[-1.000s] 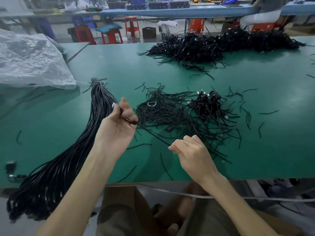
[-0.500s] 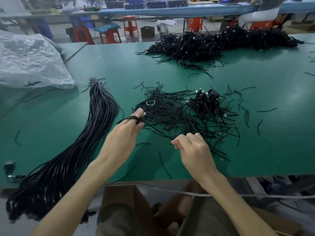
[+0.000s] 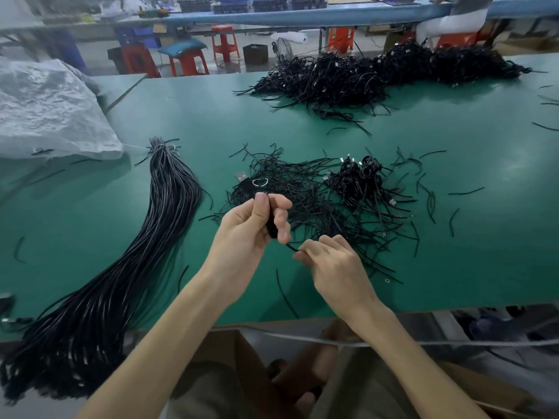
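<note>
the long cable bundle (image 3: 142, 252) lies left on the table (image 3: 484, 237), the loose ties (image 3: 305, 195) in the middle, a sack (image 3: 51, 113) behind left, a heap (image 3: 378, 77) behind right.

A cable assembly floor in a factory

This was a production workshop, not a home. A long green-topped workbench (image 3: 453, 237) carried a thick bundle of black cables (image 3: 145, 237), a loose tangle of cut cables (image 3: 302, 182) with USB plugs among them, and a far heap of coiled cables (image 3: 363, 77). Beyond stood red plastic stools (image 3: 223, 40) (one with a teal cushion), a second blue bench (image 3: 302, 16) bearing stacked crates (image 3: 272, 3), and a crumpled plastic sack (image 3: 45, 110)
</note>
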A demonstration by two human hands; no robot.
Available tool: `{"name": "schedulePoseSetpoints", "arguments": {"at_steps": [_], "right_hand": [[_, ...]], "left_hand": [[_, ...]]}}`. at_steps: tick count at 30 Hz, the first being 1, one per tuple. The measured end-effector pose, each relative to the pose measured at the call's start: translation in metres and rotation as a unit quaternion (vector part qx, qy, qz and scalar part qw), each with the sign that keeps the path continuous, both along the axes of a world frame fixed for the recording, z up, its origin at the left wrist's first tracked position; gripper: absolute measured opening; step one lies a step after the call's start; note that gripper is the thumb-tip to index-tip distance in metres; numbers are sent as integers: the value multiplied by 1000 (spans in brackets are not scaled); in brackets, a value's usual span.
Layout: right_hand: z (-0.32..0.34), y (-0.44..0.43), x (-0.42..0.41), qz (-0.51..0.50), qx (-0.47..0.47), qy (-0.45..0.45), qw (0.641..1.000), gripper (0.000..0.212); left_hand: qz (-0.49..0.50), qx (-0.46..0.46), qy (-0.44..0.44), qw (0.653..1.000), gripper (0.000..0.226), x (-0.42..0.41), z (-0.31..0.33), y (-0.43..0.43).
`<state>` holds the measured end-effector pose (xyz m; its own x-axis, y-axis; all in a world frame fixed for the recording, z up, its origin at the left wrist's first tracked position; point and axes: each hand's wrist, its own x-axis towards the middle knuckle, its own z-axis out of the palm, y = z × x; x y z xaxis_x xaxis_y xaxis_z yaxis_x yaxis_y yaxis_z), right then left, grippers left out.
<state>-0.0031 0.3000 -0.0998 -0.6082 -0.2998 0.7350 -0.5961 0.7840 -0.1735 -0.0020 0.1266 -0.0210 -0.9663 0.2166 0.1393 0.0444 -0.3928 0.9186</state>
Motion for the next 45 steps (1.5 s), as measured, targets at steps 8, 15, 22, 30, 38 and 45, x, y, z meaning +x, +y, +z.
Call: {"name": "schedulePoseSetpoints", "arguments": {"at_steps": [8, 15, 22, 30, 38, 45], "right_hand": [[1, 0, 1, 28, 16, -88, 996, 40], [8, 3, 9, 83, -107, -156, 978, 75], [14, 3, 14, 115, -97, -172, 974, 58], [21, 14, 6, 212, -286, -359, 863, 26], [17, 15, 1, 172, -287, -351, 875, 20], [16, 11, 3, 144, -244, -335, 899, 12]], "left_hand": [[17, -191, 128, 973, 23, 6, -5, -3], [-13, -85, 92, 992, 25, 11, -18, 23], [-144, 98, -26, 984, 27, 12, -24, 14], [-97, -159, 75, 980, 24, 16, -24, 24], [-62, -393, 88, 913, 26, 7, -5, 8], [113, -471, 97, 870, 6, 12, -11, 7]]}}
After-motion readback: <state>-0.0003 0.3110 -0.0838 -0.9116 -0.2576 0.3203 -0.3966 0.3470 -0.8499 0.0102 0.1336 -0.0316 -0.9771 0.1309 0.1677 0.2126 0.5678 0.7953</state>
